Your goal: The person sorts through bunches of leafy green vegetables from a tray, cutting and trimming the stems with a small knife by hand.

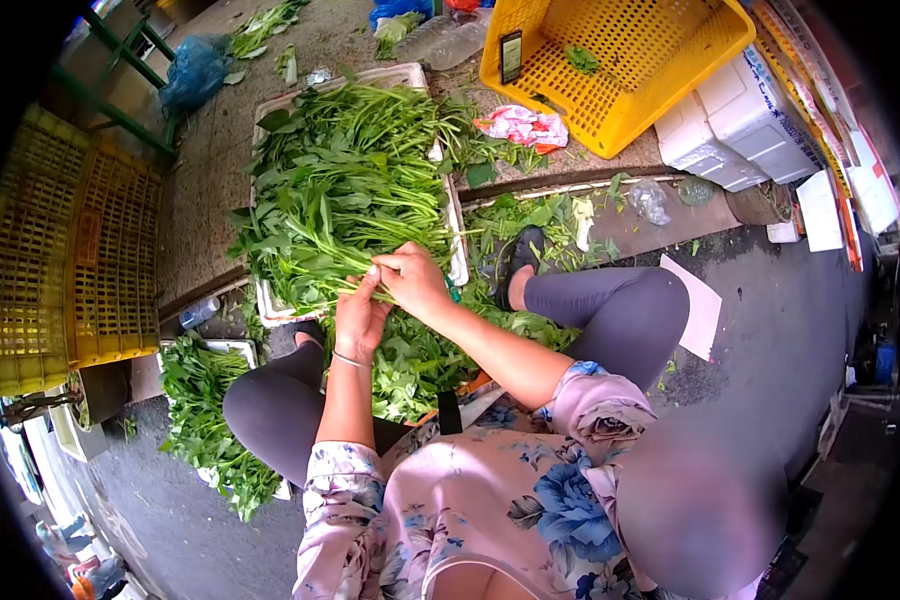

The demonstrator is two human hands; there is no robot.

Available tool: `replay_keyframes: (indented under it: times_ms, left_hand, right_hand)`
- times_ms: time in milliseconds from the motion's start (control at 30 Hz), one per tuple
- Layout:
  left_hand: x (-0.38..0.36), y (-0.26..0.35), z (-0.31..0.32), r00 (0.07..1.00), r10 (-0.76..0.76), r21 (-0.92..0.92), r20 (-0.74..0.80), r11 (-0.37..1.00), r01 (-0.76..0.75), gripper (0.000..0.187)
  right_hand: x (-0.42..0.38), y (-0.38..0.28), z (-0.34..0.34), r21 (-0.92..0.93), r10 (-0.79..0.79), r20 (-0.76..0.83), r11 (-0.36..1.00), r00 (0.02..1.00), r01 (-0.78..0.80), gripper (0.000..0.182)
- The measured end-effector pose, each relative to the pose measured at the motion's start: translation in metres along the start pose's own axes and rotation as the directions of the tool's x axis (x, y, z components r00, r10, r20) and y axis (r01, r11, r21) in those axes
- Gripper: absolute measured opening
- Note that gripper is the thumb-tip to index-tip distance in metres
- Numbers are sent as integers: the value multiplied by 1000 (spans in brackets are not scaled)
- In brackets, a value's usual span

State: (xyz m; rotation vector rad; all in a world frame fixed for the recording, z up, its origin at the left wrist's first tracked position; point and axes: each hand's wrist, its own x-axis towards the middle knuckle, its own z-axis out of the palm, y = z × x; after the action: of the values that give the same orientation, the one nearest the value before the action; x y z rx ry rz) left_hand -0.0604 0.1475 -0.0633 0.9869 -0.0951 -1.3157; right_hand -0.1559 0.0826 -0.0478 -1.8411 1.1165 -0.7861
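My left hand (361, 318), with a thin bracelet at the wrist, is closed on the stem ends of a small bunch of leafy greens (322, 262). Close against it, my right hand (416, 282) pinches the same stems between thumb and fingers. Both hands are over the near end of a white foam tray (459, 235), which is heaped with long-stemmed greens (360, 150). The stems there mostly point right and the leaves left. Below my hands, between my legs, lies a pile of loose greens (415, 355).
Yellow crates (115, 250) stand at left, beside another tray of greens (205, 395). A yellow basket (620, 90) at upper right has a phone (511, 57) on its side. White foam boxes (740, 120) stand beyond it. Leaf scraps and a crumpled plastic bag (523, 127) lie nearby.
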Motion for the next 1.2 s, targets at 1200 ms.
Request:
replay_keyframes:
  times_ms: [1200]
  left_hand:
    - [-8,28,8,926,356,-44,-124,931,-363,22]
  right_hand:
    - [111,44,-31,-469,9,-22,883,1000,-18,18]
